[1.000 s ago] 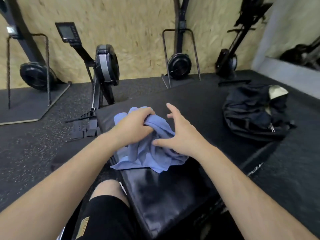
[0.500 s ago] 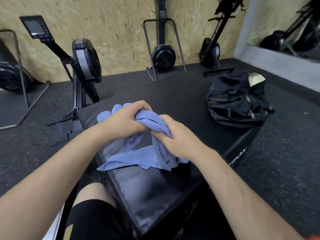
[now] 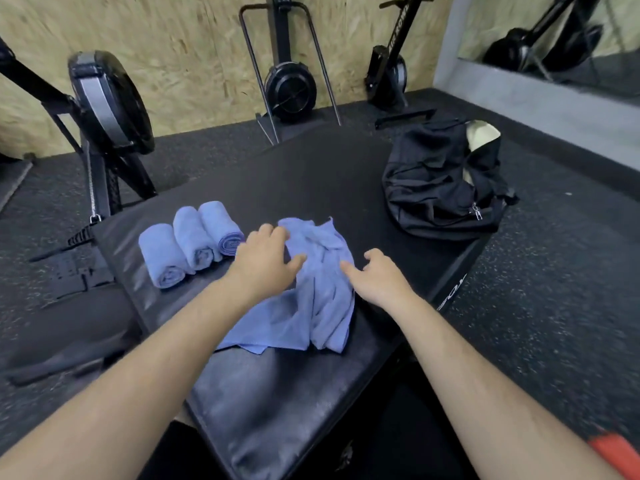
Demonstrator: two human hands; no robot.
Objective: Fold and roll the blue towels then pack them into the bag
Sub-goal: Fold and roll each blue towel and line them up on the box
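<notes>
A crumpled blue towel [image 3: 318,292] lies loose on the black padded box [image 3: 311,174] in front of me. My left hand [image 3: 265,263] rests on its left side with the fingers spread and relaxed. My right hand [image 3: 375,277] touches the towel's right edge with loosely bent fingers and grips nothing. Three rolled blue towels [image 3: 192,242] lie side by side to the left of my left hand. A black bag [image 3: 436,181] sits at the box's far right corner, its top gaping open on a pale lining.
Rowing machines stand around the box: one [image 3: 104,109] at the left, one [image 3: 289,84] upright against the wooden wall, another [image 3: 389,74] further right. Dark rubber floor [image 3: 554,271] surrounds the box. A mirror [image 3: 554,36] fills the upper right.
Both hands have let go of the bunched towel, which now lies spread lower on the box. The camera has shifted, and the three rolled towels are now uncovered.
</notes>
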